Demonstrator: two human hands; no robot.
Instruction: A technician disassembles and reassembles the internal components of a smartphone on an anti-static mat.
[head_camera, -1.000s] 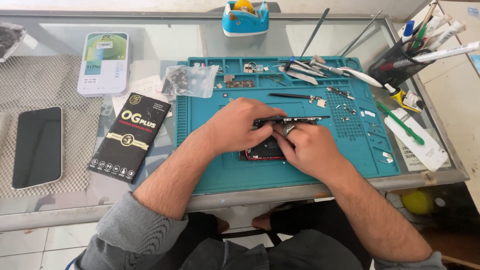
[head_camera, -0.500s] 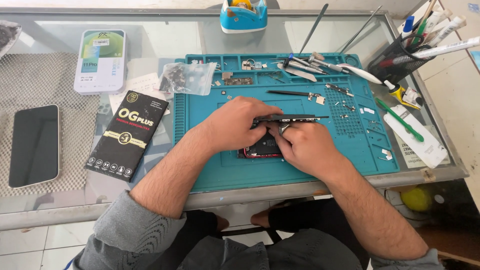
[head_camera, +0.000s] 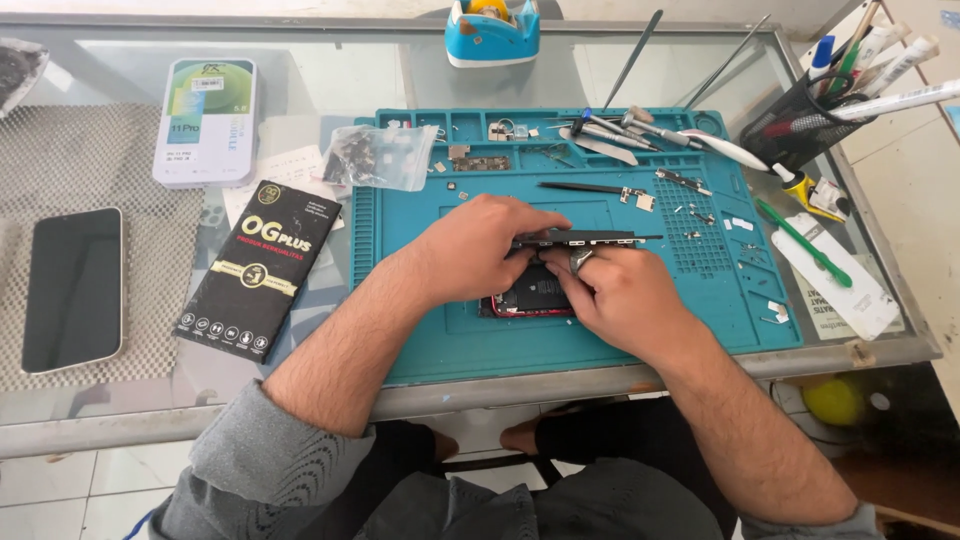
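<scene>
While your two hands crowd together over the middle of the teal repair mat (head_camera: 640, 335), the opened phone (head_camera: 530, 298) lies flat beneath them, its red-edged body showing only between your wrists. Your left hand (head_camera: 470, 250) curls over the phone's upper left, fingers bent down and pinching the end of a thin dark strip-like part (head_camera: 585, 238) that runs sideways across the top of the phone; your right hand (head_camera: 620, 300) presses in from the lower right, its fingertips closed on the same part near its middle. Whether that strip is the lifted screen seen edge-on or a separate piece, you cannot tell from this angle. Judging by how things lie, the job looks to be midway: the phone is already open, small screws and brackets (head_camera: 690, 210) sit scattered in the mat's compartments, and a clear bag of small parts (head_camera: 380, 157) rests at the mat's upper left. Tweezers and screwdrivers (head_camera: 620, 128) lie untouched along the mat's top edge. Well apart to the left on the glass counter (head_camera: 300, 40), a black packet (head_camera: 262, 270), a white boxed part (head_camera: 206, 120) and a second phone (head_camera: 74, 288) lying face up on a mesh pad all appear unused, so fitting and closing up seem left to do. A pen holder (head_camera: 800, 125) stands at the right, and a green pry tool (head_camera: 805, 242) lies just off the mat.
</scene>
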